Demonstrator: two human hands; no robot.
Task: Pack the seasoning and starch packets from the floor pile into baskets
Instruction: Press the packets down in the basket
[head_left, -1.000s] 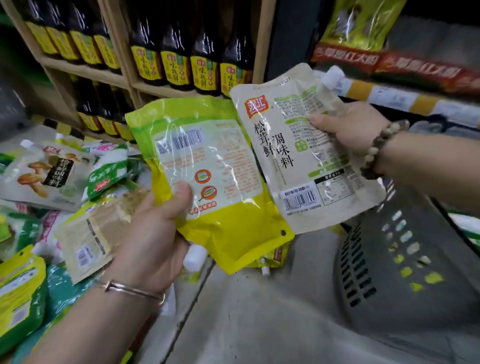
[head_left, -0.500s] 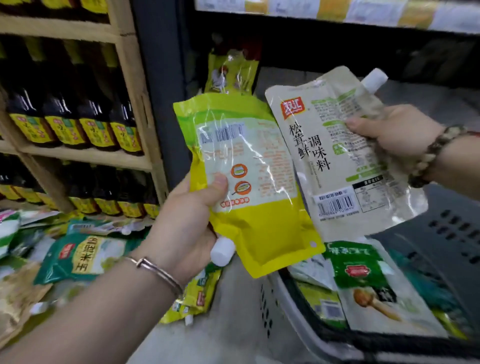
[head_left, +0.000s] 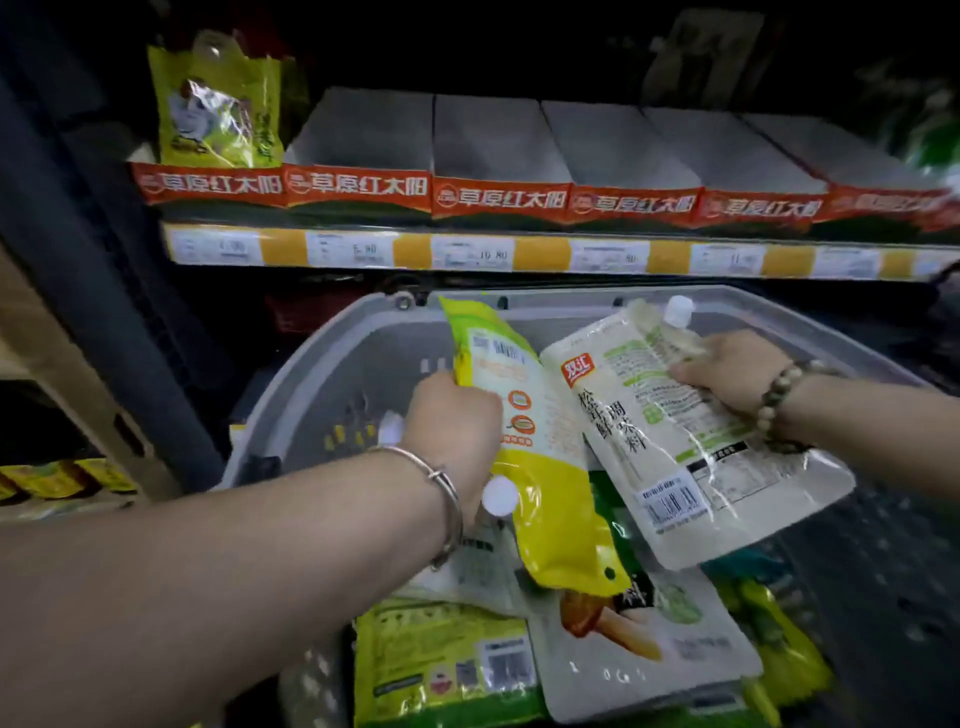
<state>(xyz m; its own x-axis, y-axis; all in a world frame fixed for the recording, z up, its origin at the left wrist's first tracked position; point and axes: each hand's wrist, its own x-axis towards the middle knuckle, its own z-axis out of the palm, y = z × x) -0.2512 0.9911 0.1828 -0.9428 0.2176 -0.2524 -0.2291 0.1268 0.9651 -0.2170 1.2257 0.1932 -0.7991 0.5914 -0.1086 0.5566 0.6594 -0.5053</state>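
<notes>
My left hand (head_left: 452, 431) grips a yellow-green spouted seasoning pouch (head_left: 550, 499), its white cap showing below my wrist. To the right, my right hand (head_left: 727, 369) pinches the top of a beige mushroom-seasoning pouch (head_left: 691, 457) near its white spout. Both pouches hang low inside a grey plastic basket (head_left: 332, 364), just above several packets lying in it, among them a white mushroom pouch (head_left: 639, 644) and a yellow-green packet (head_left: 441, 665).
A store shelf (head_left: 519, 254) with price tags runs behind the basket, with red-fronted display trays (head_left: 498, 197) and one yellow bag (head_left: 218, 104) on it. A wooden shelf post (head_left: 57, 364) and yellow packets (head_left: 57, 478) lie at left.
My view swung right from the floor pile to the basket. Both hands carried their pouches along and lowered them into the basket, over the packets inside.
</notes>
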